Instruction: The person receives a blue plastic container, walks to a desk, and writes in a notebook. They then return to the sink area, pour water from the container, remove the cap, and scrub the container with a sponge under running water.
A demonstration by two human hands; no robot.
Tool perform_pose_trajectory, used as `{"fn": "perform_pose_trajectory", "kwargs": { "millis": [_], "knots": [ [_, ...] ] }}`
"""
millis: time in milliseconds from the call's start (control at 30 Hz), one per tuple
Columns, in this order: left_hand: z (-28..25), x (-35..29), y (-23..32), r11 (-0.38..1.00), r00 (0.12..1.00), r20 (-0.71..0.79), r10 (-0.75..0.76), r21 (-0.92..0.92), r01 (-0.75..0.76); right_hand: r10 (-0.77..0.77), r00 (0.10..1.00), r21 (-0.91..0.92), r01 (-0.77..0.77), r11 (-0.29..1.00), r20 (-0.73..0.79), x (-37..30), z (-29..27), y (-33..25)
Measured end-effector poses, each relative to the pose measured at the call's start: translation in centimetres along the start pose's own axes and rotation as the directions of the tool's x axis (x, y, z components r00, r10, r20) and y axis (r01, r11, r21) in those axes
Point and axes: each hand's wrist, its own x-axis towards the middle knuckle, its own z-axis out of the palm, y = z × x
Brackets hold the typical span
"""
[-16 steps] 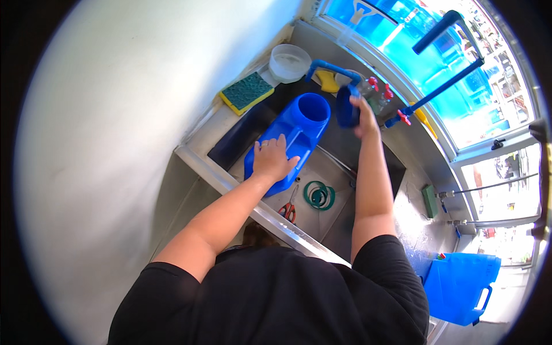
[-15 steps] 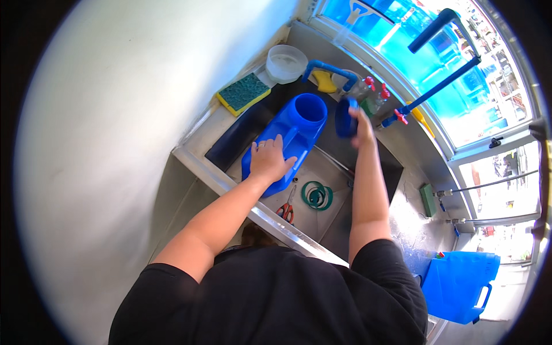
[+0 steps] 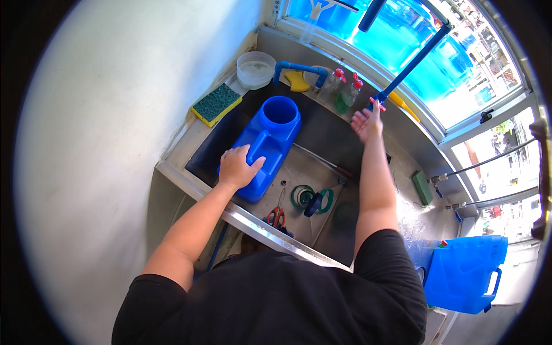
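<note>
A blue plastic jug [image 3: 270, 158] with a wide uncapped mouth stands tilted in the steel sink [image 3: 299, 167]. My left hand [image 3: 240, 168] holds it near the lower end of its handle, thumb on one side and fingers on the other. At the sink's back wall, my right hand [image 3: 367, 123] reaches to the blue tap's red handle [image 3: 378, 104]; the thumb is close to it and the fingers are spread, with no wrapped grip visible. A dark blue cap [image 3: 313, 204] lies against green rings [image 3: 299, 197] on the sink floor, right of red-handled scissors [image 3: 276, 217].
Along the back ledge are a sponge [image 3: 216, 105], a clear bowl [image 3: 255, 70], a yellow sponge [image 3: 297, 81], a blue pipe spout [image 3: 302, 67] and bottles with red tops [image 3: 348, 95]. At right, a green block [image 3: 422, 188] and a larger blue container [image 3: 466, 273] stand on the counter.
My right hand has let go of the dark blue cap, which now lies in the sink, and has moved to the tap. My left hand stays on the jug. The whole view has shifted slightly.
</note>
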Motion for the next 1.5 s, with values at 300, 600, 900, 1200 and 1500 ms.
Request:
{"fn": "perform_pose_trajectory", "kwargs": {
  "millis": [300, 600, 900, 1200, 1500],
  "knots": [
    [-3.5, -5.4, -2.4, 0.94, 0.94, -0.028, 0.34, 0.005, -0.34, 0.216, 0.958, -0.346, -0.141, 0.928, 0.187, -0.7, 3.0, -3.5],
    [-2.5, -4.4, -3.6, 0.995, 0.999, 0.003, -0.044, 0.086, 0.044, -0.213, 0.747, -0.759, 0.65, 0.035, 0.629, -10.1, 11.6, 9.5],
    [-4.2, -5.6, -1.2, 0.986, 0.986, 0.128, 0.104, -0.145, -0.085, -0.382, 0.702, -0.728, 0.678, 0.102, 0.601, -10.8, 9.7, 10.0],
    [-3.7, -5.1, -1.7, 0.952, 0.954, 0.036, 0.299, 0.053, -0.301, -0.338, 0.94, -0.693, 0.272, 0.668, 0.042, -9.8, 1.3, 25.1],
    [-4.3, -5.6, -1.0, 0.956, 0.959, 0.092, 0.269, 0.095, -0.277, 0.566, 0.824, -0.969, -0.164, 0.186, -0.031, -11.3, -5.7, 44.0]
  ]
}}
